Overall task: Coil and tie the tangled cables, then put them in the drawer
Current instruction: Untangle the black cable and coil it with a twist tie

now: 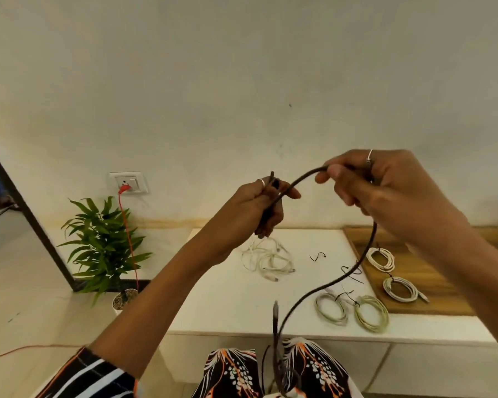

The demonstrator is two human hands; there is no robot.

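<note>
Now | both hands grip dark cable (305, 176) | no legible writing

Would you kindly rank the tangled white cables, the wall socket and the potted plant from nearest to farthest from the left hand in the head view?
From the left hand:
1. Tangled white cables, just below on the table.
2. Wall socket, leftward on the wall.
3. Potted plant, lower left on the floor.

Dark cable (314, 294): lower run cut off at six o'clock edge, section hidden inside right hand (368, 182); sleeve (92, 374) cropped at seven o'clock.
</note>
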